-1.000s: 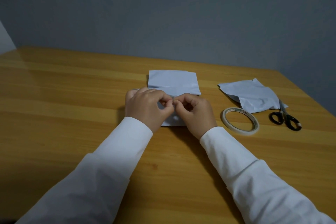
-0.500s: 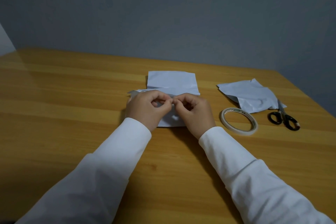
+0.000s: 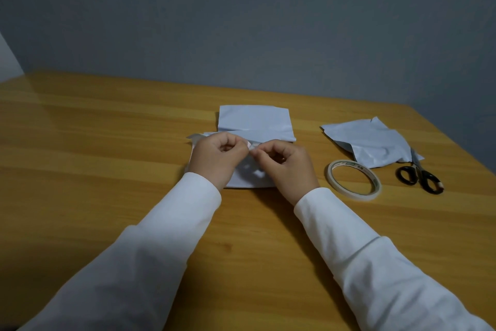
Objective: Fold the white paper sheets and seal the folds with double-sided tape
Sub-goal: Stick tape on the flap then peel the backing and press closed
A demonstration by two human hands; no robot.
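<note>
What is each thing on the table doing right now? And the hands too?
folded paper: lying flat, partly under the hands.
left hand: fingers curled, pinching a small strip.
right hand: fingers curled, pinching the same strip.
strip: held between both hands, above the paper.
crumpled paper: lying loose, wrinkled.
tape roll: lying flat.
scissors: closed, tips under the crumpled paper.

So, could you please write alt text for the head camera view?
Two hands, the left hand and right hand, pinch a small strip together above a folded white paper sheet on a wooden table. To the right lie a tape roll, black-handled scissors and a crumpled white sheet.
</note>
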